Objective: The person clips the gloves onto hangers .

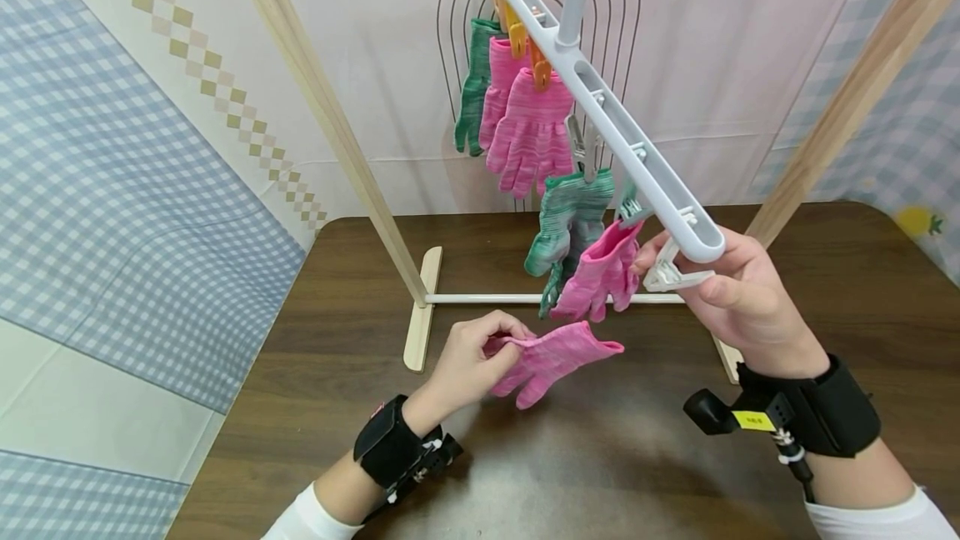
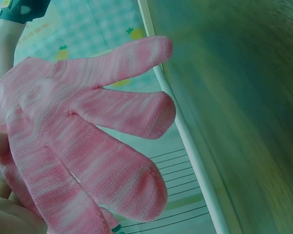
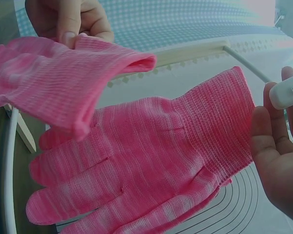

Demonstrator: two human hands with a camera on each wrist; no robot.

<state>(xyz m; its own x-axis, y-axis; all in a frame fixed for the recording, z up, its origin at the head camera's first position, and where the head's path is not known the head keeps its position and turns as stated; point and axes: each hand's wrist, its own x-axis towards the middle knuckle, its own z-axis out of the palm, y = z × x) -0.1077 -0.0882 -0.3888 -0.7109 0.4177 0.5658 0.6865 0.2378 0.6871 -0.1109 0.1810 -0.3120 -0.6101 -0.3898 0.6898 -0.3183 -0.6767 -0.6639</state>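
Note:
My left hand (image 1: 474,357) pinches a pink striped knit glove (image 1: 562,355) by its side, the cuff pointing right; in the left wrist view the fingers of this glove (image 2: 122,175) spread toward the camera. At the near end of a pale grey clip hanger (image 1: 630,136), my right hand (image 1: 750,311) grips a white clip (image 1: 671,273) between thumb and fingers. Just left of that clip hangs another pink glove (image 1: 600,273), large in the right wrist view. A green-grey glove (image 1: 570,215) hangs behind it.
Farther along the hanger, pink gloves (image 1: 532,136) and a green glove (image 1: 476,86) hang from orange clips (image 1: 541,69). A wooden rack post (image 1: 337,119) stands at left, another post (image 1: 855,94) at right. A white bar (image 1: 480,299) crosses low over the brown table (image 1: 300,440).

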